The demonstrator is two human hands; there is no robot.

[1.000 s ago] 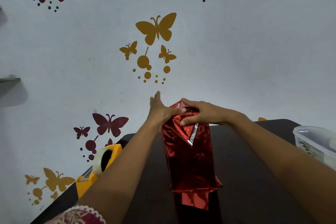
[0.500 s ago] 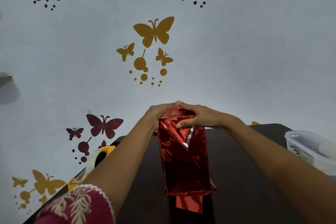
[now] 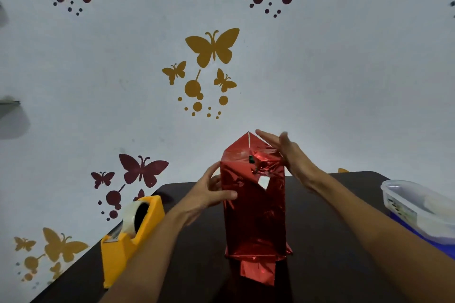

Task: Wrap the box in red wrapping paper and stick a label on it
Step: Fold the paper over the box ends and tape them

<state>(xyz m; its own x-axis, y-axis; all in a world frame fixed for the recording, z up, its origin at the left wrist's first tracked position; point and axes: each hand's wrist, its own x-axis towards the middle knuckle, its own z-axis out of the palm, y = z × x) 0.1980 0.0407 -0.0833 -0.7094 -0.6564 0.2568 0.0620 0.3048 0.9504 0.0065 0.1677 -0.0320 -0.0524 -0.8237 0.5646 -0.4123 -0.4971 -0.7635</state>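
Head view: box [image 3: 254, 219] stands upright in crinkled red paper [image 3: 242, 149] (top peaked).

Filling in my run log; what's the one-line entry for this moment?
stage: top end fold | left hand: grips wrapped box side | right hand: open at pointed flap | tape dispenser: untouched

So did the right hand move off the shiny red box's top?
Yes. The right hand lifted off the top fold, out to the upper right edge of the shiny red wrapped box standing on the dark table.
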